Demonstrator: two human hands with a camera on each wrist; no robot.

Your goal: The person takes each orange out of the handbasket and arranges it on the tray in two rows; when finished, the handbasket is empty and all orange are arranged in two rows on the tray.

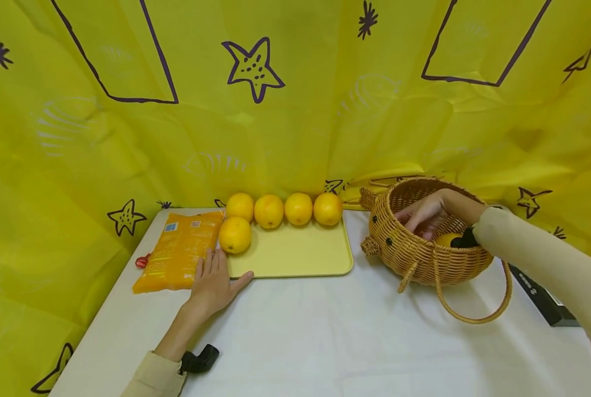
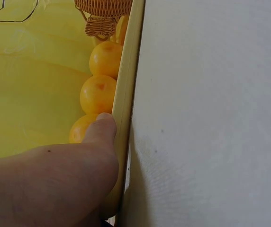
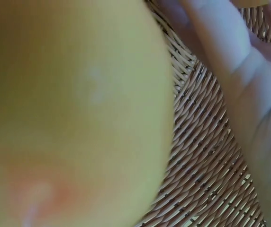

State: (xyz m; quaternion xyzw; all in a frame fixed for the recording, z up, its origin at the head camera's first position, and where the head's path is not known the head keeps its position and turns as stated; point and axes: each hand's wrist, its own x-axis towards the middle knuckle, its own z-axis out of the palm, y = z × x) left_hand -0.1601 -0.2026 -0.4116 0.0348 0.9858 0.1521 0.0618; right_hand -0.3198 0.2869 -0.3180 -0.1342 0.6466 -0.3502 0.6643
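Note:
My left hand [image 1: 212,284] lies with straight fingers at the front left corner of a pale yellow tray [image 1: 295,259], thumb along its front rim. Its fingertips overlap the edge of an orange plastic bag [image 1: 181,251]. Several oranges [image 1: 269,212] line the tray's back and left side. My right hand [image 1: 422,214] reaches down inside a wicker basket [image 1: 409,259] with an animal's snout and ears. One orange [image 3: 78,104] fills the near side of the right wrist view, beside the wrist. A yellow sliver shows between the right fingers; I cannot tell whether they grip it.
A small red-wrapped item [image 1: 142,261] lies left of the bag. Behind the basket's right side sits a black box [image 1: 548,303]. The basket's looped handle [image 1: 474,320] hangs over the white tabletop [image 1: 325,342]. A yellow patterned cloth [image 1: 295,138] hangs along the back.

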